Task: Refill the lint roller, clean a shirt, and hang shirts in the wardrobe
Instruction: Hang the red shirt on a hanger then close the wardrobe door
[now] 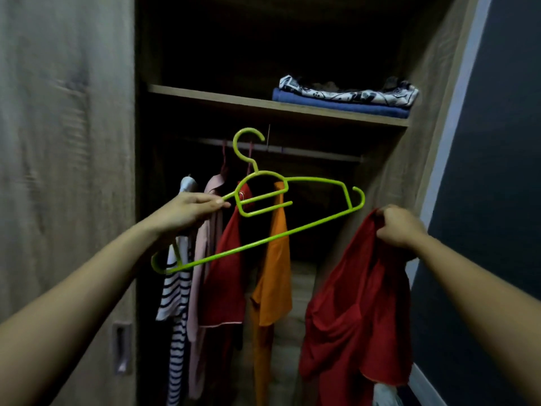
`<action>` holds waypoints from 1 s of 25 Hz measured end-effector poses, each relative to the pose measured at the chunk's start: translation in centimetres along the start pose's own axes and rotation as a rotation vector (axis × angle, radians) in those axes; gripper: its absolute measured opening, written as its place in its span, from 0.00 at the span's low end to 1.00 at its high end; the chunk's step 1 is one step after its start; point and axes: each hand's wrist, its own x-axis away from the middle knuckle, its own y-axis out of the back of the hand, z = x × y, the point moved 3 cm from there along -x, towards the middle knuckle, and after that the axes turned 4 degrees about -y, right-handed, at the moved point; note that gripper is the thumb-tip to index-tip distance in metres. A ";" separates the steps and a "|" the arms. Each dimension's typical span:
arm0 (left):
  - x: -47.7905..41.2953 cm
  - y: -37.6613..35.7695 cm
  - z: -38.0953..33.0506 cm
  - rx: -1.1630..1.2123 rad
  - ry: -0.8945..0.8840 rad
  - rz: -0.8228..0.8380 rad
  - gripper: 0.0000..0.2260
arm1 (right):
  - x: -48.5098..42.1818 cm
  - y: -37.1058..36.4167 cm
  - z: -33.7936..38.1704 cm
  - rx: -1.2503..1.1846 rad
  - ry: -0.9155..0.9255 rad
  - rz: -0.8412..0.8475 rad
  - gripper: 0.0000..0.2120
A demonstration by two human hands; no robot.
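Hanging stage, shirt not yet on hanger
We are pinching the green hanger (257,200) in our left hand (187,212), right hand (401,227) at three o'clock gripping the red shirt (357,312); threading and hanging remain.

The left half of the rail (307,152) is taken up by four hung garments: a striped top (175,291), a pink shirt (202,259), a red shirt (231,259) and an orange shirt (273,273). To the right of the orange shirt the rail is bare as far as the wardrobe's side wall (409,159). Headroom above the rail is limited by the shelf (234,101). The left side is blocked by the door (67,171).
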 end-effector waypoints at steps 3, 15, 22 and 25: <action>2.1 -0.1 0.0 -0.056 -0.008 0.047 0.11 | 2.2 0.8 0.5 -0.188 -0.004 0.083 0.21; 5.7 -12.0 0.9 -0.062 -0.297 -0.004 0.10 | 10.4 3.6 4.6 -0.015 0.550 -0.220 0.17; 10.6 -18.6 -0.2 -0.738 -0.671 -0.629 0.14 | 10.4 4.1 2.4 0.045 0.531 -0.449 0.17; 13.7 -25.2 3.9 -0.691 -0.584 -0.316 0.13 | 10.5 4.9 2.2 0.003 0.518 -0.465 0.16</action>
